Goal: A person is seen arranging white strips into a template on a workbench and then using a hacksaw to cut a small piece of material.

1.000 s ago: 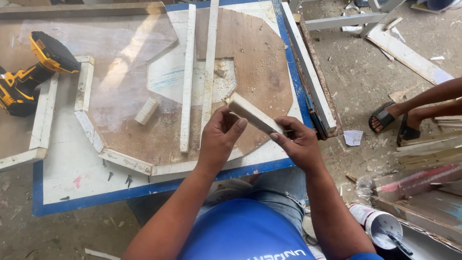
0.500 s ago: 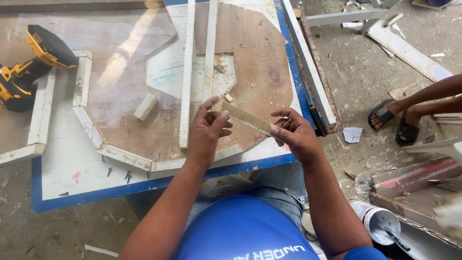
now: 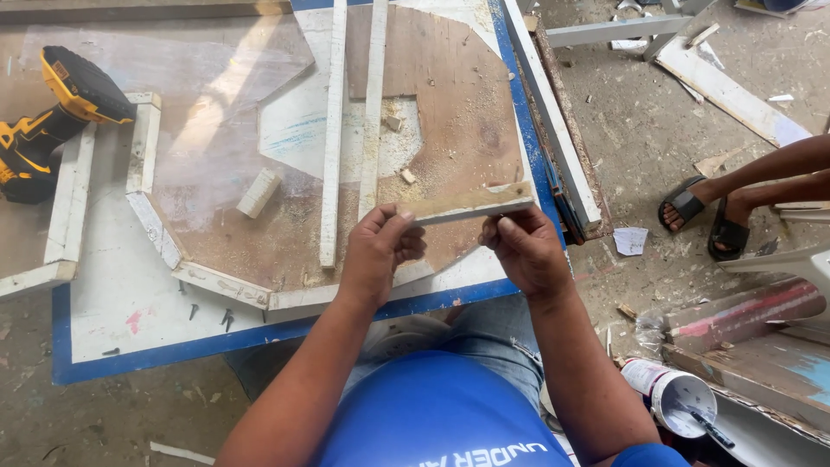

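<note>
Both hands hold one short, pale strip of sawn wood (image 3: 471,203) level above the near edge of the white tabletop with a blue border (image 3: 112,294). The left hand (image 3: 378,251) is curled around the strip's left end, thumb on top and fingers folded beneath; the right hand (image 3: 525,251) pinches the strip near its right end from below, its fingers closed on the lower edge. The strip runs almost straight across, its right end a little higher and carrying a small notch at the top corner. Under it lies a brown plywood board cut to an angled outline (image 3: 458,112), dusted with sawdust and framed along its lower left by white-painted wooden battens (image 3: 156,229) laid end to end. Two long white slats (image 3: 333,130) lie side by side up the board, just left of the hands, and a small loose wooden block (image 3: 258,192) sits well to their left. At the far left edge rests a yellow and black cordless drill (image 3: 52,117) — lying on its side, well apart from both hands. A few dark screws (image 3: 226,318) lie near the blue border. To the right, on the dusty floor, another person's sandalled feet (image 3: 705,216) stand beside scrap boards — and a white plastic tub (image 3: 679,398) lies near the person's right knee.
</note>
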